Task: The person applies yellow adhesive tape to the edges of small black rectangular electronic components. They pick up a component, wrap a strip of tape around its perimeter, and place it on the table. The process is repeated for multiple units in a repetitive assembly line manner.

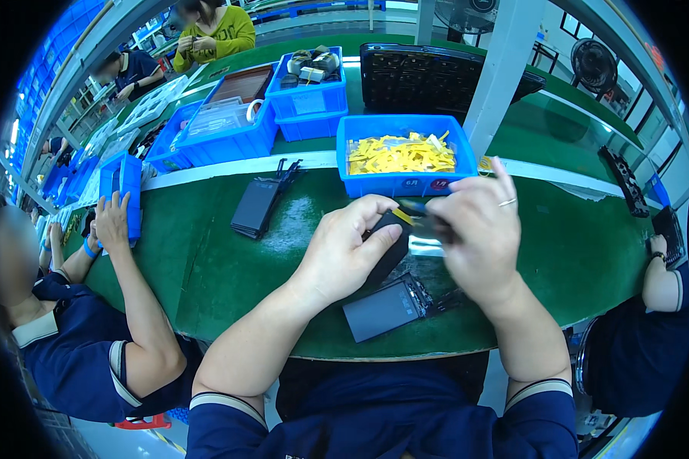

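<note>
My left hand (344,249) is closed around a flat black battery pack (388,256), holding it tilted above the table. At the pack's upper end a small yellow strip (403,216) shows. Close against that end is my right hand (478,233), its thumb and index finger pinched and smeared by motion. Something dark and thin shows at those fingertips, too blurred to name; the other fingers stick up. Below my hands another dark battery pack (381,307) lies on the green table with black leads at its end. A stack of similar packs (257,205) lies farther left.
A blue bin of yellow strips (402,188) stands just beyond my hands, beside a grey post (505,76). More blue bins (233,143) stand at the back left. Co-workers sit close by: one at left (107,344), another at right (643,336). A black tray (421,76) stands behind.
</note>
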Action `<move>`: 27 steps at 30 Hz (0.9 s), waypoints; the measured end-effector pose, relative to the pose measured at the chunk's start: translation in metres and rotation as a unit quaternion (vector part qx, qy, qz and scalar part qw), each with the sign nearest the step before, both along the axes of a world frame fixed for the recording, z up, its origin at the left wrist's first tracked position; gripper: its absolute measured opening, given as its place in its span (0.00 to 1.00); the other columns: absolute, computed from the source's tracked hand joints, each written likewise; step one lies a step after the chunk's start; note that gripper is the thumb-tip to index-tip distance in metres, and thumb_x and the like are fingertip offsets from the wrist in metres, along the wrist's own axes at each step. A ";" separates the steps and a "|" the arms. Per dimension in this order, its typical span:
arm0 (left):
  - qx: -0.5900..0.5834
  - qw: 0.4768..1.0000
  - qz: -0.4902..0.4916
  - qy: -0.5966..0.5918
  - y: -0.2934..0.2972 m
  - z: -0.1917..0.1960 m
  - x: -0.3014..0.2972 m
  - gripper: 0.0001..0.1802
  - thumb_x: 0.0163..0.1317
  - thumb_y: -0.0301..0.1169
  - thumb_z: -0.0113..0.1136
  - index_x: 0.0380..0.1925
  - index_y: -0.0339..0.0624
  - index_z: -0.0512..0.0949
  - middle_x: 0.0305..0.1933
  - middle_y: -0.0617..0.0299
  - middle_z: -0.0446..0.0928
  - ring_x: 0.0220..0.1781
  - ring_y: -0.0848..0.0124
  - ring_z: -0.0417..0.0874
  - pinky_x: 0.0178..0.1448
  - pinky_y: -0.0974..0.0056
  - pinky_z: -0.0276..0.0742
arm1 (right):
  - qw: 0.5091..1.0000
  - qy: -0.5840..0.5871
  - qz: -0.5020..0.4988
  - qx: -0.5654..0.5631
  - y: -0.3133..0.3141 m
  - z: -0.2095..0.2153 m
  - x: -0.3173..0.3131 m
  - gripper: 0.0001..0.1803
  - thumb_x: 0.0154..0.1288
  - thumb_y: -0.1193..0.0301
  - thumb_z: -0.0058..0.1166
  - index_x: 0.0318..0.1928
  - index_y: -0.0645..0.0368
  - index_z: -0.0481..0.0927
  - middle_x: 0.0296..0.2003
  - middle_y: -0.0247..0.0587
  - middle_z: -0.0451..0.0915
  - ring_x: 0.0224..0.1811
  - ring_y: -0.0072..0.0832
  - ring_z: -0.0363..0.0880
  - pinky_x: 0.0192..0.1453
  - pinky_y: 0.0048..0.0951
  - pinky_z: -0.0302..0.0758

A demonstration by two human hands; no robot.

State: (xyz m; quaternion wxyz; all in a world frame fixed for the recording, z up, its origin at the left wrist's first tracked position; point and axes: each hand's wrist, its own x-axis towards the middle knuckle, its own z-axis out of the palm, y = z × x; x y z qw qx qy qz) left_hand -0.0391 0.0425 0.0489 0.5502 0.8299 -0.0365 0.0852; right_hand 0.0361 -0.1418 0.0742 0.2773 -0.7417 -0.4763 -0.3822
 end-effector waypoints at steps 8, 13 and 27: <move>-0.245 0.969 -0.025 -0.032 -0.004 -0.003 0.004 0.11 0.65 0.25 0.55 0.46 0.34 0.71 0.36 0.63 0.81 0.36 0.82 0.77 0.40 0.72 0.73 | 0.994 0.031 0.101 -0.002 0.008 -0.006 -0.013 0.14 0.39 0.79 0.66 0.29 0.56 0.77 0.41 0.38 0.82 0.51 0.39 0.78 0.67 0.58 0.58; -0.116 0.988 -0.005 -0.099 -0.007 0.001 -0.001 0.13 0.63 0.24 0.56 0.48 0.36 0.70 0.36 0.60 0.80 0.37 0.81 0.78 0.40 0.72 0.73 | 0.995 0.051 0.088 0.018 0.008 -0.008 -0.008 0.14 0.40 0.79 0.66 0.30 0.57 0.77 0.38 0.38 0.81 0.49 0.38 0.78 0.66 0.57 0.59; -0.149 0.987 0.003 -0.061 -0.009 -0.001 -0.005 0.13 0.65 0.22 0.52 0.49 0.34 0.70 0.39 0.61 0.80 0.39 0.80 0.78 0.44 0.73 0.73 | 0.994 -0.073 0.070 0.029 0.007 -0.009 -0.005 0.19 0.38 0.79 0.61 0.37 0.62 0.81 0.29 0.38 0.75 0.31 0.34 0.75 0.44 0.40 0.74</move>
